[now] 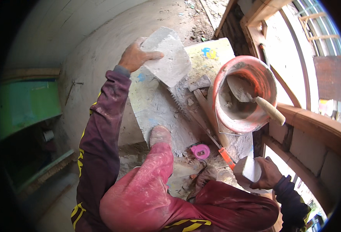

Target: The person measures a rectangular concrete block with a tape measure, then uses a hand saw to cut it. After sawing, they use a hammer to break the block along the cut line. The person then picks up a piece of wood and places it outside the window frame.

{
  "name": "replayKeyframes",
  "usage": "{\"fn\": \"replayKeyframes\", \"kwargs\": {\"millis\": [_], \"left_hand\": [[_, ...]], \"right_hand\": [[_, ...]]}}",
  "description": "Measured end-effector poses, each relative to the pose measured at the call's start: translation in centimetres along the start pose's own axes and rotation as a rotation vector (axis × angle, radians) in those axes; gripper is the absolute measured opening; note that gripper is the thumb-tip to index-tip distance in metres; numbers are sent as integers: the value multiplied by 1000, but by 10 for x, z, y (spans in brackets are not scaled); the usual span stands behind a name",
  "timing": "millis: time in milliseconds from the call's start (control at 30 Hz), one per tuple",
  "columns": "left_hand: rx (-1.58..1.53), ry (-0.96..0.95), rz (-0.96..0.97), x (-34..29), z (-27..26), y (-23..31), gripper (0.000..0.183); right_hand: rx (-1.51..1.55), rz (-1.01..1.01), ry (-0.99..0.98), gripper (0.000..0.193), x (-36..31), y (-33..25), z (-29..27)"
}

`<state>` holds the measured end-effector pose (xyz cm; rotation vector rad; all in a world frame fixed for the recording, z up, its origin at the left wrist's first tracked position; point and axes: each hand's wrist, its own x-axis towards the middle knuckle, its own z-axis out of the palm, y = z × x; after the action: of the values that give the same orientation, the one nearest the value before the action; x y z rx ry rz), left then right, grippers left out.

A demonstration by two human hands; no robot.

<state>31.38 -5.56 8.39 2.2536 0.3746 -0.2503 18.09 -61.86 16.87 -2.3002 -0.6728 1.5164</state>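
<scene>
My left hand (pixel 134 57) grips the left edge of a pale grey concrete block (pixel 171 60), its thumb lying across the face. The block is tilted above a dusty board (pixel 151 104). At the lower right, my right hand (pixel 269 173) is wrapped round a smaller whitish block piece (pixel 251 169); some of its fingers are hidden. Close by it is the orange handle of a handsaw (pixel 227 157), whose toothed blade runs up toward the larger block. A hammer (pixel 213 116) with a wooden handle lies between the saw and a mortar bucket (pixel 244 129).
A trowel (pixel 269 110) rests in the red-rimmed bucket, its wooden handle over the edge. A pink tape measure (pixel 200 151) lies near my feet. Timber framing (pixel 313 121) and a block wall (pixel 307 149) stand on the right. Rubble (pixel 199 29) lies at the far end.
</scene>
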Motion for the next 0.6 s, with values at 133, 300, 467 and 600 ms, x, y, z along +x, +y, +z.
{"fn": "replayKeyframes", "kwargs": {"millis": [133,300,467,600], "left_hand": [[-25,-32,104,1,-4,11,86],[39,-91,116,-2,-21,8,93],[-75,-93,148,-17,-41,-2,96],[-153,-107,113,-24,-49,-9,94]], "right_hand": [[176,122,-16,94,-37,49,25],[356,429,130,94,-104,103,95],[478,689,159,95,-155,121,190],[569,831,162,94,-163,111,248]]}}
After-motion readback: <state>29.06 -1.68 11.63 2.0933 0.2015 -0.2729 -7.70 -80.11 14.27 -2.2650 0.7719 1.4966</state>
